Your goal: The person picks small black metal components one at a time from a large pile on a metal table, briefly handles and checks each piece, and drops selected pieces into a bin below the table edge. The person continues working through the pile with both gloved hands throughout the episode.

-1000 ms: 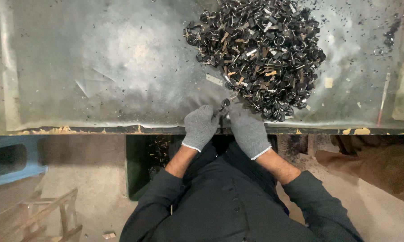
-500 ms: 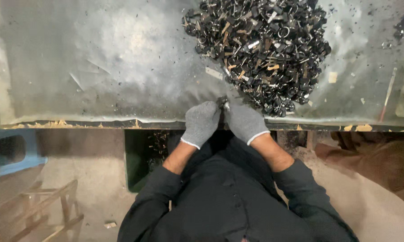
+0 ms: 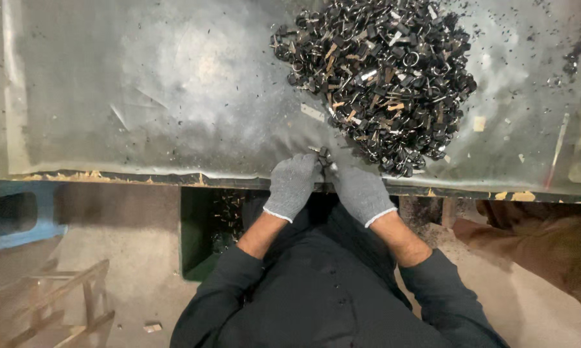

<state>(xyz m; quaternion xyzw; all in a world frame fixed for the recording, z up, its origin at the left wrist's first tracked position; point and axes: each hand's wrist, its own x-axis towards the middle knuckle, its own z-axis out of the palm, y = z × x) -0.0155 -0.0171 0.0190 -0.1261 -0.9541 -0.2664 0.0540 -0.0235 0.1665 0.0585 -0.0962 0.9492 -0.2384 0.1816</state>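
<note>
Both my hands wear grey knit gloves and meet at the near edge of a metal-topped table (image 3: pixel 142 96). My left hand (image 3: pixel 292 185) and my right hand (image 3: pixel 360 191) pinch one small dark metal piece (image 3: pixel 323 154) between their fingertips. Just beyond them lies a big heap of small dark metal rings and clips (image 3: pixel 380 77), mixed with bits of tan scrap. The heap's near edge almost touches my right hand.
A green bin (image 3: pixel 203 232) stands under the table beside my left arm. A blue container (image 3: pixel 19 219) sits at the far left and a wooden frame (image 3: pixel 58 296) on the floor. Brown cloth (image 3: pixel 542 245) lies at the right. Small dark chips speckle the tabletop.
My hands have stayed together at the table edge on the small piece. Only the view has shifted slightly.
</note>
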